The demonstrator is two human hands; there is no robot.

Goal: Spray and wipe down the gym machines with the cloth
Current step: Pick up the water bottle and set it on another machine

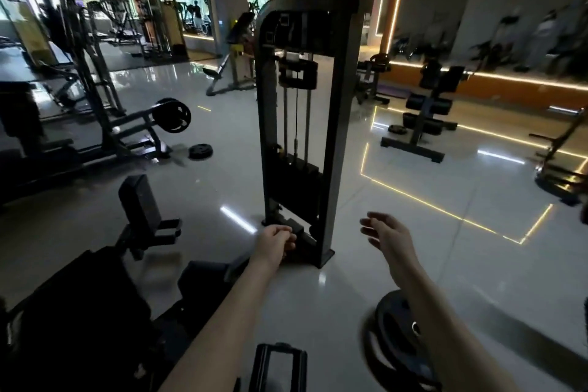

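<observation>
Now your left hand is curled into a loose fist and your right hand is open and relaxed, both near the foot of the tall black steel weight-stack machine mid-floor. Glossy grey floor lies open to its right; a round black weight plate sits near, under your right forearm.

Glossy grey tiled floor, crossed by thin yellow light lines. A weight-stack tower stands on it, its base just beyond the left hand and left of the right hand. One weight plate lies flat well beyond the left hand. A second plate, blurred, sits under the right forearm.
</observation>
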